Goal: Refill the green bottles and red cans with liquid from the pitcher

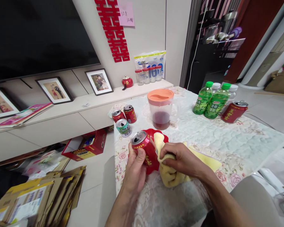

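A red drink can (pixel 146 148), its top opened with the tab raised, is gripped in my left hand (pixel 135 167) and tilted slightly. My right hand (pixel 177 157) bunches a yellow cloth (pixel 170 175) and presses it against the can's right side. Part of the cloth spreads out on the table behind my right wrist. Under and behind the can lies a red scalloped plate (pixel 164 137), mostly covered by the can, cloth and hands.
Past the plate stands a pitcher (pixel 160 110) with an orange lid and dark liquid. Two red cans and a green can (pixel 123 128) stand at the table's left edge. Green bottles (pixel 215 104), clear bottles and another red can (pixel 234 112) are at the right. Flattened cardboard (pixel 49 195) lies on the floor.
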`<move>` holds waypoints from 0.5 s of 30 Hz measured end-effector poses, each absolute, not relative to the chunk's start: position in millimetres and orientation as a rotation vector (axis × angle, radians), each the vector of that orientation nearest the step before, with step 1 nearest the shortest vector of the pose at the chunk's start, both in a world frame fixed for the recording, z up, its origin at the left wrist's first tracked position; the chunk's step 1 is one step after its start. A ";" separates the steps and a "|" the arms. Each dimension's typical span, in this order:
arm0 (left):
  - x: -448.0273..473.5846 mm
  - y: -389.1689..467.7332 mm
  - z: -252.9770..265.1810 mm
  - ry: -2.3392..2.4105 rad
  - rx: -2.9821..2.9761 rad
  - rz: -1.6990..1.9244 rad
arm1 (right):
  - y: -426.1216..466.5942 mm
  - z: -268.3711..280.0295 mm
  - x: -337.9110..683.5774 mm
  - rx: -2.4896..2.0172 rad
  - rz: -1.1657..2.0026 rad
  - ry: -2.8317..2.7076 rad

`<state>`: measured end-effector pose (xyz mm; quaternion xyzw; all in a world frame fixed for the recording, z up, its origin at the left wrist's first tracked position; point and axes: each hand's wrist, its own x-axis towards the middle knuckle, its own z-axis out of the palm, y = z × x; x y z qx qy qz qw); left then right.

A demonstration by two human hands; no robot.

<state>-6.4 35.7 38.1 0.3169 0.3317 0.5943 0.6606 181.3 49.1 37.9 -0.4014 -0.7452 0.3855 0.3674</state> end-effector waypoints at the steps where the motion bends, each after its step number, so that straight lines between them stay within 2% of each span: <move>1: -6.0 35.3 38.2 0.747 0.715 1.343 | 49.3 37.1 181.1 -1.069 0.992 -1.892; 7: 0.1 31.5 39.1 0.753 0.694 1.300 | 47.2 38.4 176.3 -1.204 1.033 -1.672; 15: -0.1 29.9 33.4 0.785 0.815 1.257 | 38.2 45.0 164.6 -1.135 1.181 -1.215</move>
